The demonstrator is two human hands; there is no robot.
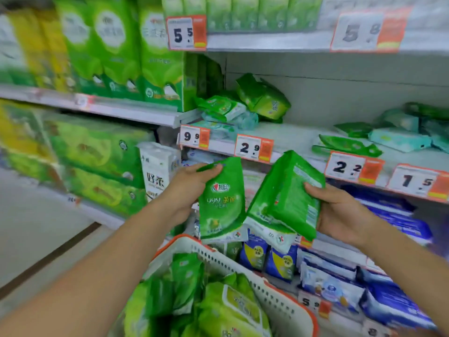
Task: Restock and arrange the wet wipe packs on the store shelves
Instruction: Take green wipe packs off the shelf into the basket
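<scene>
- Green wet wipe pack (222,203), printed face toward me: my left hand (188,188) grips it at the upper left edge, fingers curled over the top. Long axis near vertical, top leaning slightly right, white bottom seam pointing down at the basket.
- Green packs, right-hand bundle (284,203): my right hand (340,210) clamps what looks like two packs stacked together, thumb across the back panel, fingers hidden behind. Long axis slanted, upper end toward the shelf edge, white lower end down and left, just beside the bottom of the left pack; I cannot tell whether they touch.
- Both lots sit in mid-air in front of the middle shelf (291,138), above the basket.
- Basket (274,295), white with orange rim, low in view: more green packs (228,305) piled inside at mixed angles.
- Middle shelf, left: loose heap of green and pale teal packs (243,108), several tilted.
- Middle shelf, right: flat green packs (347,144) and teal packs (398,139) lying lengthwise.
- Price tags (254,148) along the shelf lip, reading 9.9, 2.9, 2.2, 1.5.
- Lower shelf: blue packs (279,260), upright.
</scene>
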